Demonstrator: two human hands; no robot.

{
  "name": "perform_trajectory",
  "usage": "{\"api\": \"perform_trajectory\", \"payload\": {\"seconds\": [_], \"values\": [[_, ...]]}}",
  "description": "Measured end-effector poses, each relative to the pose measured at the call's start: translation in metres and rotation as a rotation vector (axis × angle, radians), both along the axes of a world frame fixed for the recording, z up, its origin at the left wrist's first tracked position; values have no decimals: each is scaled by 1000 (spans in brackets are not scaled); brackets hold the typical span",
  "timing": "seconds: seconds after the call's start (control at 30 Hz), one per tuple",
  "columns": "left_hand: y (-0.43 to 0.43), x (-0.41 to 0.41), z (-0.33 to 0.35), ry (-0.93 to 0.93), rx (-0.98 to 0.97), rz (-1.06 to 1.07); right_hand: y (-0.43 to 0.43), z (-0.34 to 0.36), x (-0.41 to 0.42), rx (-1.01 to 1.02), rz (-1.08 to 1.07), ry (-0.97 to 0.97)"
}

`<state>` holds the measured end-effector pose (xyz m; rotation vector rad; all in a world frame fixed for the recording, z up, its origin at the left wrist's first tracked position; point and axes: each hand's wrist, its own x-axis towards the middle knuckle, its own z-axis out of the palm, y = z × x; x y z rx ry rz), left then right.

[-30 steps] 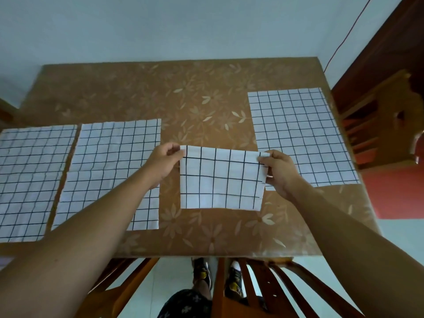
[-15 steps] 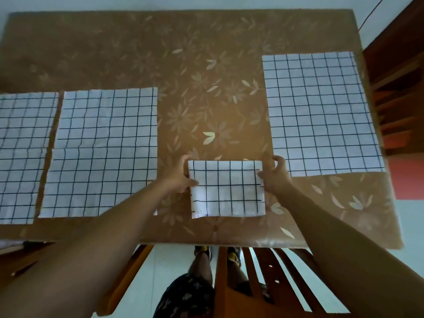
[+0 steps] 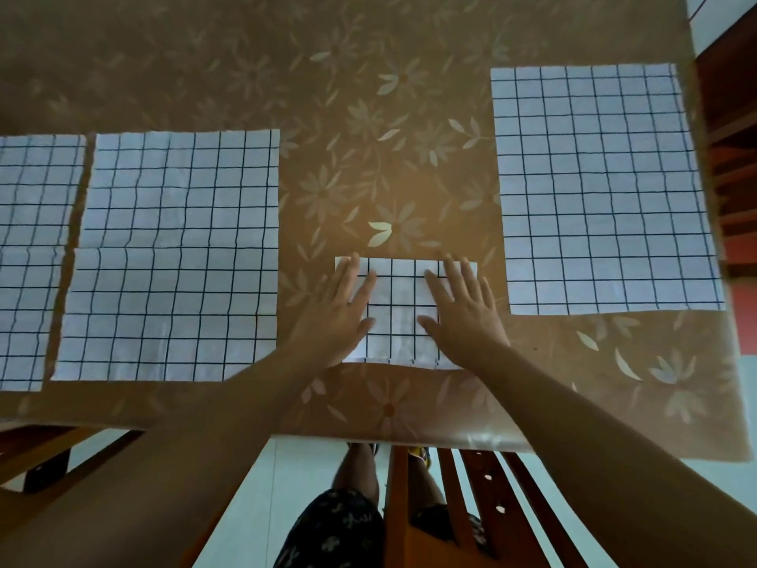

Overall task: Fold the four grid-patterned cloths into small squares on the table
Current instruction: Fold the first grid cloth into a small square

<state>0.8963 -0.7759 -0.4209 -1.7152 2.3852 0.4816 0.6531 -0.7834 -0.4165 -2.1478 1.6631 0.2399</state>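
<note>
Pressing the folded cloth (image 3: pixel 401 321) flat near the front of the surface (image 3: pixel 368 96), I had left hand (image 3: pixel 336 321) and right hand (image 3: pixel 463 321) palm-down, fingers (image 3: pixel 454 280) straight and spread, presumably to set its creases; three unfolded cloths (image 3: pixel 176 256) lay beside.

Home: floral-clothed table (image 3: pixel 368 96), wooden chair (image 3: pixel 491 491).

On the table (image 3: pixel 368 75), the folded cloth (image 3: pixel 401 321) lies near the middle of the near edge, with the left hand (image 3: pixel 340 317) flat on its left part and the right hand (image 3: pixel 463 317) flat on its right part. The far-left cloth (image 3: pixel 28 260) runs off the left of the view, and the middle-left cloth (image 3: pixel 176 256) lies just beside it. The right cloth (image 3: pixel 602 186) lies along the right edge.
</note>
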Motion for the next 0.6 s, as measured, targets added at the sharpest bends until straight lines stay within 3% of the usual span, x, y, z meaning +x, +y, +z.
{"api": "perform_trajectory", "payload": {"seconds": [0.17, 0.3, 0.43, 0.53, 0.6], "values": [[5, 13, -30, -130, -16, -91, 6, -27, 4, -1, 114, 101], [6, 30, -31, -99, -22, -93, 4, -21, 8, -28, 93, 165], [19, 32, -11, 54, -10, 199, -27, -1, 39, -99, 80, 60], [24, 28, -2, 293, 51, 421, -52, 2, 68, -87, 122, 66], [23, 24, -1, 351, 76, 522, -64, 3, 82, -48, 71, 89]]}}
